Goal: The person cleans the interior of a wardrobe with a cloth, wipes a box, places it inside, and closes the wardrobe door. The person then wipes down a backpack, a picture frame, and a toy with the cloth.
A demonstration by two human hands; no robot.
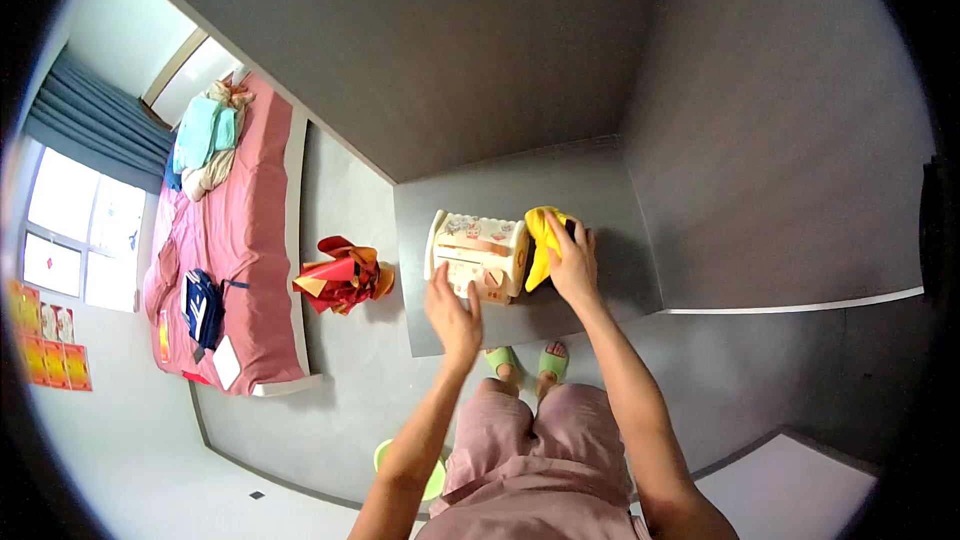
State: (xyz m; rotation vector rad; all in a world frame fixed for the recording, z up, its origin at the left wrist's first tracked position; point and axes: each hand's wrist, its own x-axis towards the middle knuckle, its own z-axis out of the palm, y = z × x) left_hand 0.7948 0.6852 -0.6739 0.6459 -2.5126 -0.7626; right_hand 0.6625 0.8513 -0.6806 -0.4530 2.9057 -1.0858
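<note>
A cream, house-shaped box (481, 233) with a printed pattern and a small knob on its front rests on the grey shelf (610, 190). At its front left corner is my left hand (456, 316), fingers apart, close against the box or touching it. My right hand (574, 262) is closed on a yellow soft item (540, 239), which looks like cloth or plush, right beside the box. Part of the yellow item, with a dark patch near my fingers, is hidden by that hand.
Dark grey panels (770, 140) rise behind and right of the shelf. To the left, a red and gold wrapped bundle (345, 275) stands on the floor near a bed with a pink cover (265, 240). A light green basin (436, 480) sits low beside my legs.
</note>
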